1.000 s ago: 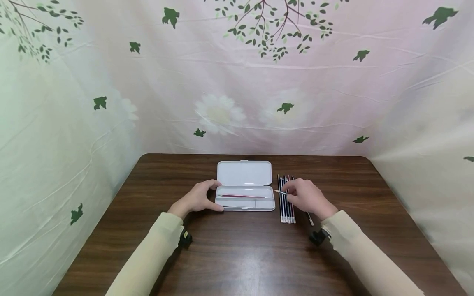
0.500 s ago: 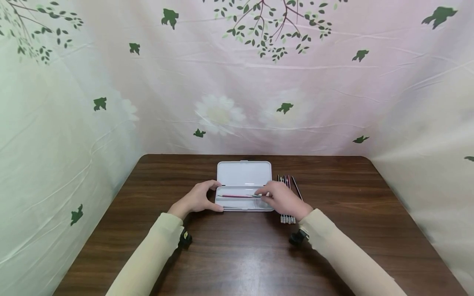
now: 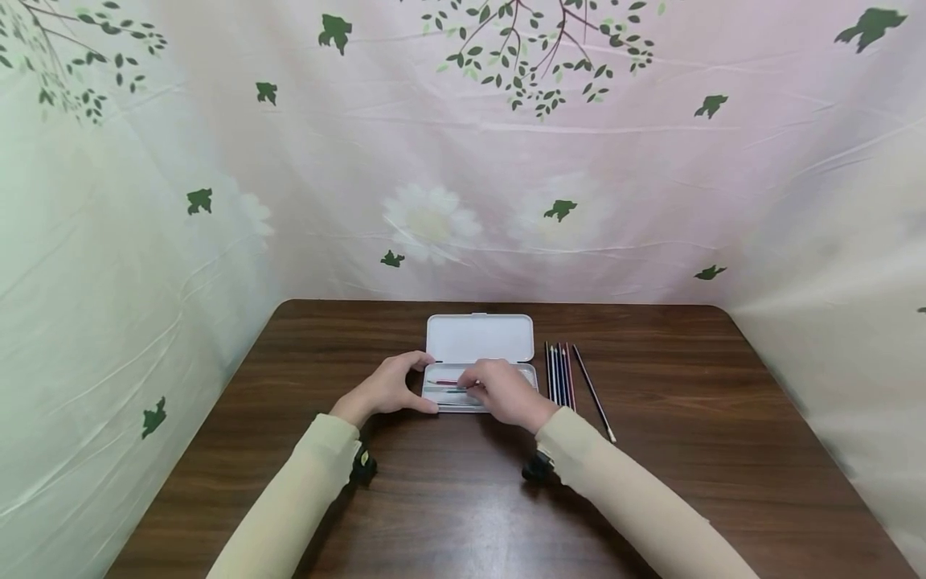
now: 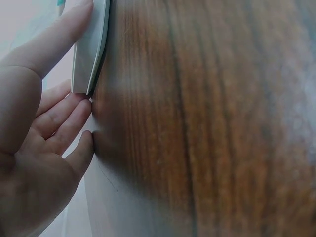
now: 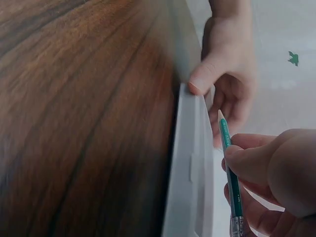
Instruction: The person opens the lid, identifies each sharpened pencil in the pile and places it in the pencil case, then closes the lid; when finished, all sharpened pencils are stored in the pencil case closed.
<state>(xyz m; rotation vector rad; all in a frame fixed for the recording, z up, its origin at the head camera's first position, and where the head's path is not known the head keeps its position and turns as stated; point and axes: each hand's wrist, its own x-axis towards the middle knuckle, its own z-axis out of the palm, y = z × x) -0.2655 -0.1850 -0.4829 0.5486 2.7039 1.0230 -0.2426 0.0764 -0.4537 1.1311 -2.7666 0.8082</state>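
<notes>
A white pencil case (image 3: 535, 384) lies with its lid (image 3: 480, 338) raised back on the table. My left hand (image 3: 388, 388) holds the case's left end, thumb at the front side and fingers at the back corner. Over the case's tray, my right hand (image 3: 502, 392) pinches a green pencil (image 5: 232, 182) between thumb and fingers. Its sharpened tip points left, toward my left hand, and its metal eraser band is at the other end. A red pencil (image 3: 441, 382) lies in the long rear compartment, partly hidden by my right hand.
Right of the case several pencils (image 3: 561, 374) lie side by side, their near ends hidden by my right wrist. One dark pencil (image 3: 595, 394) lies apart, slanted, farther right. The brown table (image 3: 687, 418) ends at a printed curtain (image 3: 463, 161) behind.
My right hand has carried the green pencil left from the row of pencils to above the case's tray. My left hand has stayed at the case's left end.
</notes>
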